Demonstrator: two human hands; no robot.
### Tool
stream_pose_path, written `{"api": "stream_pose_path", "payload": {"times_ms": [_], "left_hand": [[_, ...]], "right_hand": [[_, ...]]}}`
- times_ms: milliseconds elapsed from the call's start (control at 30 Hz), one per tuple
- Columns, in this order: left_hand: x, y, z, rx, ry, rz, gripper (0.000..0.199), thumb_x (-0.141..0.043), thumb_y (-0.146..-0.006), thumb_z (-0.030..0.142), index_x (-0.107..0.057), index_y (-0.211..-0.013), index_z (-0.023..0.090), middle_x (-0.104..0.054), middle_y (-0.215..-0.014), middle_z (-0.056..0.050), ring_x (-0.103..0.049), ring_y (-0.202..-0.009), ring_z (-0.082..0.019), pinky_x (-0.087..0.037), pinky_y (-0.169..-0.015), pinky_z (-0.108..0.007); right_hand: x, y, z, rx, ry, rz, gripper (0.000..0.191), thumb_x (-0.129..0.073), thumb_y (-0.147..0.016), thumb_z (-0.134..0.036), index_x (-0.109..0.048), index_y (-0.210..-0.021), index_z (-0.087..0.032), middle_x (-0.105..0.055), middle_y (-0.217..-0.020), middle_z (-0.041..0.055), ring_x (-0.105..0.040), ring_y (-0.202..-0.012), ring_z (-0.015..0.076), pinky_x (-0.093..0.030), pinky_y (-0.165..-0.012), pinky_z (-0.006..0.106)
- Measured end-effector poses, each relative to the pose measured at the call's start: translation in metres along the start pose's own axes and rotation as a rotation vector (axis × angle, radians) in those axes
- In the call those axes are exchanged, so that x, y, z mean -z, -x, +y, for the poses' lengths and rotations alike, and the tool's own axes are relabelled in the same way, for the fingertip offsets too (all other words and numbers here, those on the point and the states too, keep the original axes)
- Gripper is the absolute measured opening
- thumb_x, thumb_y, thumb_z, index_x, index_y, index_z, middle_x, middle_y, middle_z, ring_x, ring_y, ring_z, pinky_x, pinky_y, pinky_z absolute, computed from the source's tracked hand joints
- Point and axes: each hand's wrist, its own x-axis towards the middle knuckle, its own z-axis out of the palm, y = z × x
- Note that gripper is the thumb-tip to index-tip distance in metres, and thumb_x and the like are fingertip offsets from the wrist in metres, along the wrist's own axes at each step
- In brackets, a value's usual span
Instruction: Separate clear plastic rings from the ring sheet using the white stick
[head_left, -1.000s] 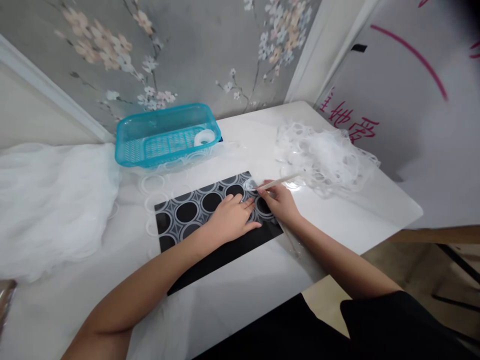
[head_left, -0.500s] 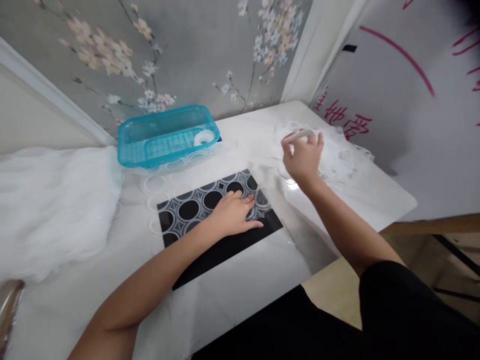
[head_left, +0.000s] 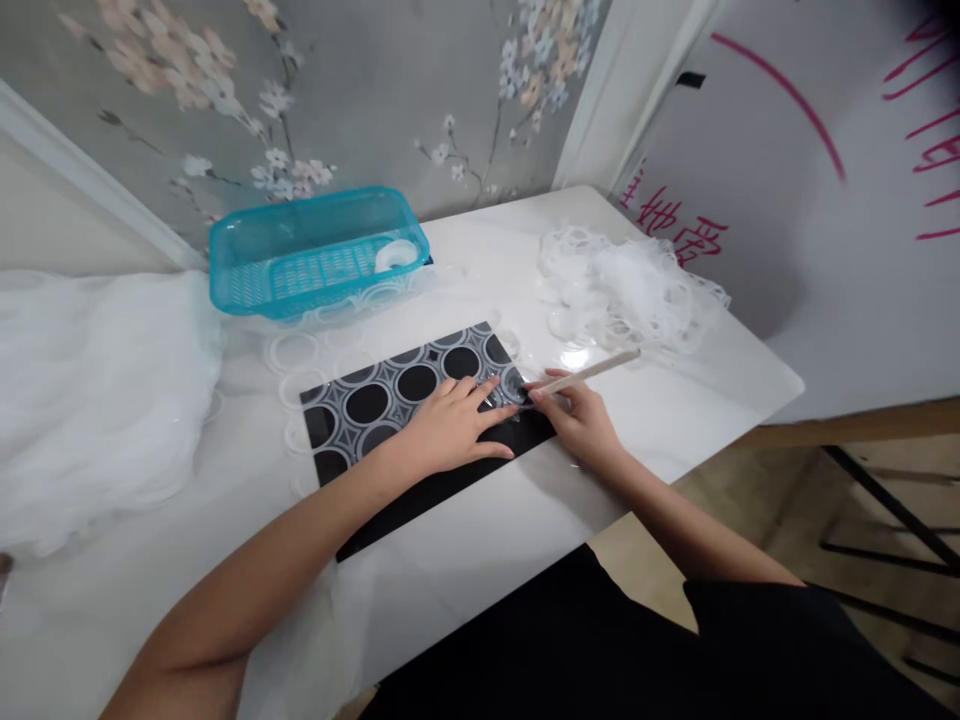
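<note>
My left hand lies flat with fingers spread, pressing a clear sheet with white ring patterns onto a black rectangular board. In my right hand, the fingers pinch a slim, pale, pen-like tool. Its lower tip is near the board's right edge, beside my left fingertips, and I cannot make out its exact kind. The ring-patterned sheet extends past the board's far and left edges onto the white table.
A blue plastic basket with a white ring-shaped roll stands against the floral wall. A heap of white lacy cut-outs lies at the back right. White filmy material is piled at left. A whiteboard with red writing stands at right.
My right hand has come down from above the lacy heap to the board's right edge, carrying the pale tool. My left hand stays on the sheet. The view has shifted slightly.
</note>
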Motion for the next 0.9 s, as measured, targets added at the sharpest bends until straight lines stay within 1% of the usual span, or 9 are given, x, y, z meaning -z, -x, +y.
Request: {"api": "stream_pose_path", "payload": {"times_ms": [100, 200, 433, 567, 633, 700, 800, 833, 900], "left_hand": [[-0.002, 0.000, 0.000, -0.007, -0.007, 0.010, 0.068, -0.028, -0.084, 0.073, -0.044, -0.139, 0.035, -0.034, -0.149, -0.011, -0.040, -0.122, -0.032, -0.029, -0.097, -0.041], [-0.002, -0.001, 0.000, -0.007, -0.013, 0.013, 0.070, -0.028, -0.082, 0.075, -0.045, -0.138, 0.035, -0.035, -0.148, -0.012, -0.041, -0.122, -0.032, -0.029, -0.097, -0.042], [0.001, -0.003, 0.001, -0.007, -0.009, -0.003, 0.070, -0.032, -0.080, 0.077, -0.047, -0.136, 0.037, -0.036, -0.148, -0.012, -0.041, -0.119, -0.032, -0.030, -0.095, -0.042], [0.002, -0.004, 0.001, -0.010, -0.010, -0.007, 0.071, -0.033, -0.079, 0.077, -0.047, -0.136, 0.037, -0.035, -0.148, -0.013, -0.041, -0.119, -0.032, -0.030, -0.094, -0.042], [0.001, -0.004, 0.001, -0.009, -0.005, -0.005, 0.071, -0.033, -0.080, 0.077, -0.048, -0.136, 0.037, -0.035, -0.148, -0.012, -0.041, -0.119, -0.032, -0.031, -0.094, -0.042], [0.001, -0.004, 0.002, -0.005, 0.002, -0.004, 0.071, -0.034, -0.079, 0.077, -0.048, -0.136, 0.036, -0.035, -0.148, -0.012, -0.041, -0.119, -0.032, -0.031, -0.094, -0.042], [0.002, -0.004, 0.002, -0.002, 0.017, -0.007, 0.073, -0.034, -0.079, 0.077, -0.047, -0.137, 0.035, -0.036, -0.148, -0.012, -0.040, -0.120, -0.032, -0.031, -0.094, -0.043], [0.002, -0.004, 0.002, -0.002, 0.022, -0.007, 0.074, -0.034, -0.078, 0.078, -0.047, -0.137, 0.035, -0.036, -0.148, -0.012, -0.040, -0.119, -0.033, -0.030, -0.094, -0.043], [0.004, -0.006, 0.002, -0.008, 0.037, -0.014, 0.076, -0.035, -0.077, 0.079, -0.048, -0.136, 0.034, -0.036, -0.148, -0.012, -0.040, -0.119, -0.033, -0.030, -0.094, -0.043]], "right_hand": [[-0.003, 0.002, 0.001, -0.023, -0.002, 0.019, 0.023, -0.057, -0.087, -0.039, -0.072, -0.094, -0.023, -0.073, -0.100, 0.0062, -0.055, -0.119, 0.0283, -0.044, -0.098, 0.046], [-0.005, -0.001, 0.003, -0.012, -0.001, 0.014, 0.022, -0.056, -0.087, -0.038, -0.072, -0.092, -0.024, -0.074, -0.099, 0.0055, -0.055, -0.119, 0.0284, -0.044, -0.098, 0.047], [-0.008, -0.004, 0.002, -0.026, 0.020, 0.045, 0.021, -0.058, -0.087, -0.038, -0.073, -0.091, -0.024, -0.074, -0.097, 0.0057, -0.057, -0.116, 0.0287, -0.045, -0.096, 0.047], [-0.006, -0.006, 0.003, 0.007, 0.049, 0.026, 0.019, -0.056, -0.088, -0.035, -0.072, -0.091, -0.024, -0.074, -0.097, 0.0039, -0.058, -0.115, 0.0275, -0.046, -0.095, 0.045], [-0.006, -0.004, 0.002, 0.059, 0.090, 0.020, 0.019, -0.054, -0.089, -0.033, -0.071, -0.091, -0.024, -0.074, -0.097, 0.0033, -0.057, -0.115, 0.0270, -0.046, -0.096, 0.045], [-0.008, 0.002, 0.001, 0.148, 0.199, 0.028, 0.017, -0.053, -0.090, -0.031, -0.069, -0.092, -0.024, -0.074, -0.101, 0.0031, -0.054, -0.119, 0.0278, -0.041, -0.101, 0.048], [-0.013, 0.010, -0.002, 0.333, 0.436, 0.015, 0.016, -0.052, -0.088, -0.022, -0.066, -0.095, -0.026, -0.072, -0.106, 0.0015, -0.045, -0.128, 0.0299, -0.022, -0.110, 0.057], [-0.013, 0.009, -0.001, 0.383, 0.500, 0.007, 0.018, -0.052, -0.087, -0.019, -0.065, -0.096, -0.027, -0.072, -0.106, 0.0007, -0.044, -0.129, 0.0300, -0.017, -0.111, 0.059], [-0.007, -0.007, 0.004, 0.426, 0.578, 0.013, 0.022, -0.052, -0.084, -0.014, -0.064, -0.096, -0.028, -0.073, -0.100, -0.0002, -0.045, -0.127, 0.0287, -0.013, -0.112, 0.060]]}}
